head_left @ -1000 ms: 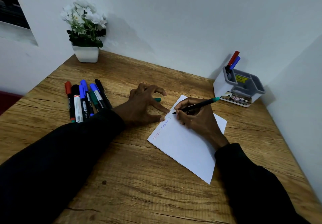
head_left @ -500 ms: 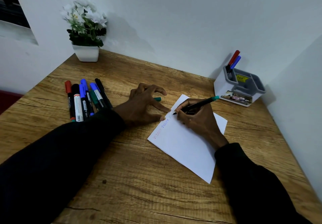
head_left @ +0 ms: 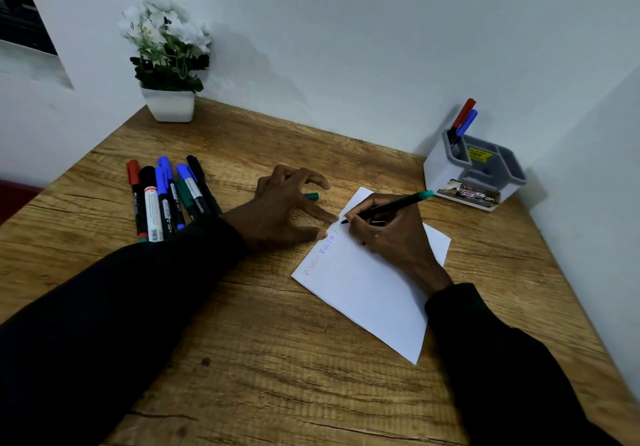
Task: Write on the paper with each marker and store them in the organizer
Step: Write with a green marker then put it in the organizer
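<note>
1. While the right hand [head_left: 391, 237] pinches the teal-ended marker [head_left: 388, 207] near its tip, the slim black barrel slants up to the right, tip on the white paper [head_left: 374, 293] at its far left edge.
2. Left hand [head_left: 284, 210]: fingers spread and arched, fingertips down on the table [head_left: 277, 359]; forefinger and thumb touch the paper's edge.
3. Paper: flat rectangular sheet, skewed on the rough wood-grain top. One red and one blue handwritten word run along its left edge.
4. Teal cap [head_left: 311, 196]: on the table, partly hidden behind the left hand's fingers.
5. Loose markers [head_left: 166, 199]: red, black, blue and green barrels, bunched side by side left of the left wrist.
6. Organizer [head_left: 474, 175]: white boxy shell, grey compartments, far right corner. Red marker [head_left: 465, 113] and blue marker [head_left: 467, 122] lean in its rear-left slot.
</note>
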